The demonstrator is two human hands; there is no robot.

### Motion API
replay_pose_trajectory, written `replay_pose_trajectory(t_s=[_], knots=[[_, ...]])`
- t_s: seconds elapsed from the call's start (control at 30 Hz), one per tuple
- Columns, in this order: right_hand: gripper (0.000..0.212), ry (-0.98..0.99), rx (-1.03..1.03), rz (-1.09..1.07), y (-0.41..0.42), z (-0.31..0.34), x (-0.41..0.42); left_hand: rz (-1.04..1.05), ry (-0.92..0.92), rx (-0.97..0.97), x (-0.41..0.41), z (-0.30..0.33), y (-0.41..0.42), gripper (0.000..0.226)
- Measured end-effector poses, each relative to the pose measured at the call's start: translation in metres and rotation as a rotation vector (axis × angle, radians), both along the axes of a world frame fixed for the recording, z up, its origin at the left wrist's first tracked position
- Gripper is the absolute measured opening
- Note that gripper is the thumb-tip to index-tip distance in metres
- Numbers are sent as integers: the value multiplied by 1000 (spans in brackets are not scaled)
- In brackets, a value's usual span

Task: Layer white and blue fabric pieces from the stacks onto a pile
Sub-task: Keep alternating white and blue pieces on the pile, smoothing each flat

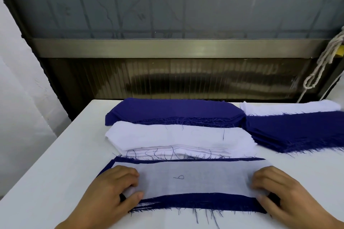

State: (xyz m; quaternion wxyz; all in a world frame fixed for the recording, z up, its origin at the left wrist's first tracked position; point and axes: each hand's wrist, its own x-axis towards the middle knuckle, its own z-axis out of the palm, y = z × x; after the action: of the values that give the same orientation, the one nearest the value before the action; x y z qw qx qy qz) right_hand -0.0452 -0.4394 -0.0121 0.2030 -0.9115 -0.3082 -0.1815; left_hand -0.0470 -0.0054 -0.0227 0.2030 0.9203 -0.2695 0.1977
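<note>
— Between my hands, what lies there?
— I see a sheer white piece (189, 179) topping the blue pile (195, 203). My left hand (113, 189) pinches its left end, my right hand (277, 191) its right end. Stacks sit just behind.
</note>
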Motion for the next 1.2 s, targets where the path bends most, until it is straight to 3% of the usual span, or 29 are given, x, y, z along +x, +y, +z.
replay_pose_trajectory(t_s=[0.13, 0.27, 0.37, 0.53, 0.63, 0.83, 1.2], knots=[[19, 12, -23, 4, 10, 5, 1, 39, -10, -3, 2, -1, -5, 46], [5, 27, -66, -37, 18, 6, 6, 73, 14, 23, 6, -2, -2, 28], [17, 150, -76, -147, 12, 10, 12, 121, 48, 40, 7, 3, 3, 15], [24, 122, -116, -344, 21, 15, 37, 322, 67, 119, 28, 15, -11, 38], [16, 47, -66, -288, 42, 20, 54, 330, 13, 101, 49, 21, -30, 20], [36, 109, -70, -170, 69, 8, 85, 285, 49, 184, 81, 21, -51, 47], [20, -90, -33, -204, 70, -4, 82, 263, -112, 168, 76, 9, -46, 42]])
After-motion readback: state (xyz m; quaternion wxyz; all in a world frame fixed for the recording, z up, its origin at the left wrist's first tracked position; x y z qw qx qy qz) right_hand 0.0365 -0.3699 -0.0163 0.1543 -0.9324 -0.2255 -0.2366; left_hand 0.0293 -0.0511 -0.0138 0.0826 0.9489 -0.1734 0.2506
